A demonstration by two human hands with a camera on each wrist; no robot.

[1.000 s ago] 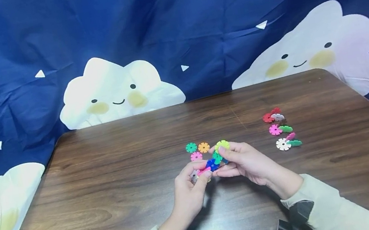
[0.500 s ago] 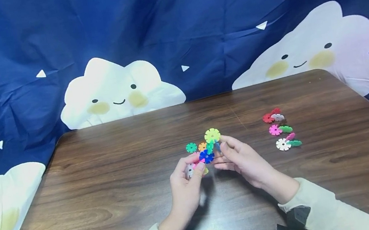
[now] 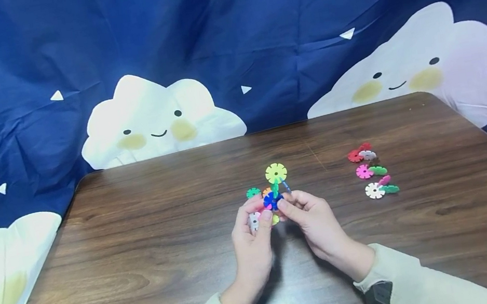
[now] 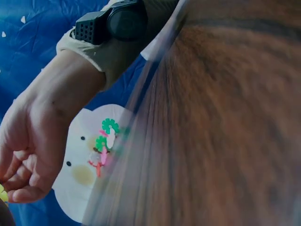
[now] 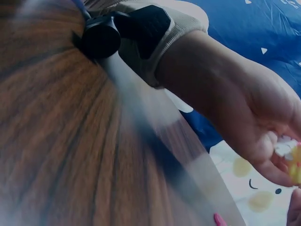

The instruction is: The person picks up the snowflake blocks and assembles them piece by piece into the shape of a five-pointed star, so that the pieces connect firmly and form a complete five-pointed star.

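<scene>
Two hands meet over the middle of a dark wood-grain table [image 3: 150,223], both working one cluster [image 3: 273,195] of flat, notched plastic discs slotted edge to edge. The left hand [image 3: 251,235] curls its fingers round the lower part of the cluster, where a white disc [image 3: 253,220] and a yellow one show between the fingers. The right hand [image 3: 312,218] pinches the cluster from the other side, thumb and fingertips closed on a blue disc [image 3: 272,200] at its centre. A lime disc [image 3: 276,173] with a toothed, flower-like rim stands upright at the top of the cluster, above both hands and clear of the table.

Just behind the hands, a teal disc [image 3: 253,192] lies flat on the wood, with an orange one partly hidden beside it. Well apart, to the right, lie three small joined pieces [image 3: 371,170]: red with white, pink with green, white with pink and green. From the left wrist view these pieces [image 4: 104,146] show small and blurred past the right forearm. The right wrist view shows the left palm [image 5: 263,127] cupped, with white and yellow plastic at the fingertips.

Both sleeves [image 3: 414,284] are pale, soft fabric, with a black wrist device [image 3: 376,297] on the right one. Behind the table hangs a creased navy cloth [image 3: 22,64] printed with smiling white clouds and small white triangles
</scene>
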